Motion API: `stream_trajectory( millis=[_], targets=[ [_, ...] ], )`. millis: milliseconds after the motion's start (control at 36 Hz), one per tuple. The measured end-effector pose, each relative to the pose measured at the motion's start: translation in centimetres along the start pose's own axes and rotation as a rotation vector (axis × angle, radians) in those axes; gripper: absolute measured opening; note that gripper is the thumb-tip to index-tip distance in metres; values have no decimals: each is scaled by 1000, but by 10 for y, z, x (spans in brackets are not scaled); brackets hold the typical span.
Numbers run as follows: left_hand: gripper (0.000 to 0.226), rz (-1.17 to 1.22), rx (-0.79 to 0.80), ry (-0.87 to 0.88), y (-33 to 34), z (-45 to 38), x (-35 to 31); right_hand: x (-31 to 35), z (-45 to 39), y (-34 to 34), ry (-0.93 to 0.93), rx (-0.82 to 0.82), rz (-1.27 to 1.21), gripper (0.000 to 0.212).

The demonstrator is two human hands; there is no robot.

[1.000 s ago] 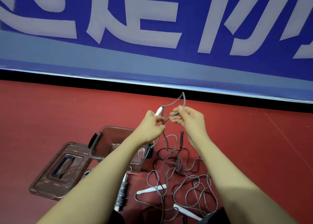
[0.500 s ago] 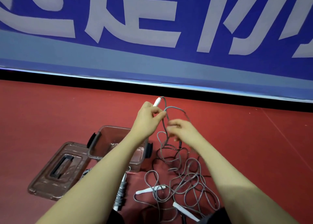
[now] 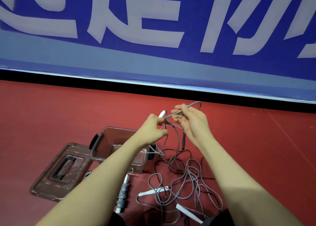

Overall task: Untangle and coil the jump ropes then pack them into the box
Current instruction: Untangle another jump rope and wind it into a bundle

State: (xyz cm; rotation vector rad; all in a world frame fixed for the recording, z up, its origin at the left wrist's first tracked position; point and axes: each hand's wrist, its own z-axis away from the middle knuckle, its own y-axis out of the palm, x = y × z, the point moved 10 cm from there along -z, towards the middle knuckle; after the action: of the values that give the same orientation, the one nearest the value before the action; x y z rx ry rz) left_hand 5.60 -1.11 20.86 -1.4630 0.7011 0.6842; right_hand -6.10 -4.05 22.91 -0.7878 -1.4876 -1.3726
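1. Blue banner [image 3: 153, 29] with white lettering fills the back; red floor [image 3: 51, 114] runs below it.
2. Clear box [image 3: 119, 135] sits open on the floor left of centre, partly behind the left forearm. Its lid [image 3: 56, 172] lies flat just beside it, nearer left.
3. Tangle of grey and black rope [image 3: 188, 183] sprawls on the floor right of the box, white handles [image 3: 150, 192] mixed in. One strand rises to the hands.
4. One coiled rope [image 3: 122, 195] lies near the lid, not yet in the box.
5. Right hand [image 3: 191, 121] is raised, thumb and forefinger pinching a grey loop [image 3: 189, 106]; other fingers loosely spread.
6. Left hand [image 3: 153, 128] curls round a white handle tip [image 3: 161, 113], fingers closed on it and the strand below.
7. Risk, as judged: pulling the loop through while the floor tangle is slack could cinch a knot tighter. The black strand crossing the grey may snag and drag the pile.
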Motion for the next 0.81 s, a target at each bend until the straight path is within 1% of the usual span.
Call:
stream_trajectory(
  millis=[56, 83, 194, 333, 417, 528, 556, 583, 611, 639, 694, 722, 750, 806],
  targets=[
    [13, 45, -31, 56, -2, 2, -5, 5, 1, 2, 8, 7, -109, 23],
    [12, 79, -63, 84, -4, 3, -10, 7, 1, 3, 13, 2, -153, 23],
    [20, 157, -172, 121, -13, 1, -18, 6, 3, 2, 49, -17, -260, 23],
    [21, 156, -258, 107, -16, -1, -16, 8, 7, 7, 86, 27, -211, 25],
    [11, 148, -266, 106, -17, -2, -17, 7, 7, 7, 95, 36, -243, 24],
    [22, 79, -308, 45, -21, -4, -8, 10, 1, -3, 53, -8, -340, 20],
    [24, 69, -319, 36, -24, -4, -7, 7, -1, -5, 53, -8, -300, 19],
    [24, 69, -331, 31, -27, -4, -6, 3, -2, -7, 62, 0, -195, 21],
    [24, 70, -345, 31, -31, -3, -7, -3, -3, -8, 76, 13, -6, 25],
    [25, 67, -361, 36, -35, -3, -9, -9, -2, -9, 87, 40, 252, 29],
    [27, 50, -395, 52, -43, -3, -14, -27, 0, -7, 99, 155, 764, 33],
    [30, 42, -412, 60, -47, -2, -17, -37, 3, -5, 113, 227, 940, 32],
    [32, 35, -431, 64, -51, -2, -18, -46, 6, -3, 133, 286, 1040, 28],
    [36, 12, -474, 68, -58, 0, -20, -58, 13, -1, 195, 337, 1047, 12]
  ],
)
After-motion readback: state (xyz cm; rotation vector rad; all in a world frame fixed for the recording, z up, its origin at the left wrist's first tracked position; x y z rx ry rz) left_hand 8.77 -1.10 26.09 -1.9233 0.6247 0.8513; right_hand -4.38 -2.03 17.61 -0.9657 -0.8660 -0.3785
